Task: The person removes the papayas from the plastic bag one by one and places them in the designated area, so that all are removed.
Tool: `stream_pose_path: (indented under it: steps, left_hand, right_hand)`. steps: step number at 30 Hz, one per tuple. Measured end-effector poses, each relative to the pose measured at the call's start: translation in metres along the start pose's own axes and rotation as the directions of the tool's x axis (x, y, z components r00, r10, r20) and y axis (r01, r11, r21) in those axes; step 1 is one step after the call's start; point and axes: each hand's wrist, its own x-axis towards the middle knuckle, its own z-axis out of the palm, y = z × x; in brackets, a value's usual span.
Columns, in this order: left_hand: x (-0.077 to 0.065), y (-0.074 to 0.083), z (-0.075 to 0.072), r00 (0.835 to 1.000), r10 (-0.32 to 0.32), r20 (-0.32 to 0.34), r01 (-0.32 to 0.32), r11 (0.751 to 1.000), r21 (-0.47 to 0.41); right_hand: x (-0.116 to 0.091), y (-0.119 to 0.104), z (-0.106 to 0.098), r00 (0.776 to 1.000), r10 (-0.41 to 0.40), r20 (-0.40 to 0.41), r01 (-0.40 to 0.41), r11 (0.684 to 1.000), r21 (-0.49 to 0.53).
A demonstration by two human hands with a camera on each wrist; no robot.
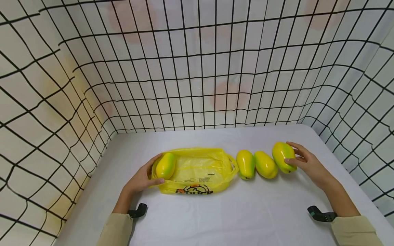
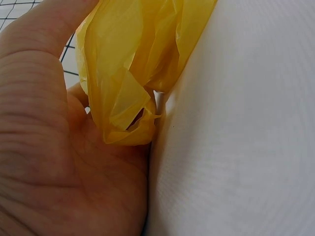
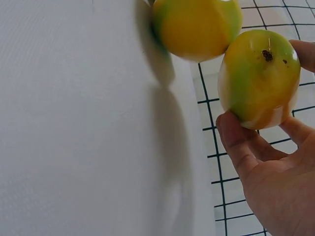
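A yellow plastic bag (image 1: pixel 197 167) lies on its side with its mouth spread wide. Inside its left end sits one yellow-green mango (image 1: pixel 166 166). My left hand (image 1: pixel 144 176) holds that end of the bag, thumb along the front edge and fingers behind. The left wrist view shows the crumpled bag end (image 2: pixel 123 98) against the palm. On the right, my right hand (image 1: pixel 304 162) grips another mango (image 1: pixel 282 157) between thumb and fingers. In the right wrist view this mango (image 3: pixel 261 81) is raised above the table, its shadow falling apart from it.
Two more mangoes, one upright in view (image 1: pixel 245 164) and one slanted (image 1: pixel 266 165), lie between the bag and the right hand. Black wire mesh (image 1: pixel 215 54) rises behind and beside the white-covered table (image 1: pixel 227 215). Each wrist wears a black camera (image 1: pixel 321 214).
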Motion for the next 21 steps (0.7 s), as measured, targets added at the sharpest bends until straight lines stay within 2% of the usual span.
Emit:
stream_pose_path:
  steps: [8, 21]
  left_hand:
    - [0.001, -0.002, 0.000, 1.000, 0.004, 0.000, -0.004, 1.000, 0.001]
    - [0.000, 0.000, 0.000, 1.000, -0.024, 0.002, 0.024, 0.999, -0.023]
  right_hand:
    - [0.004, 0.006, 0.005, 0.998, 0.062, 0.025, -0.063, 0.997, 0.049]
    - [0.003, 0.015, 0.005, 0.993, 0.102, 0.066, -0.102, 0.995, -0.006]
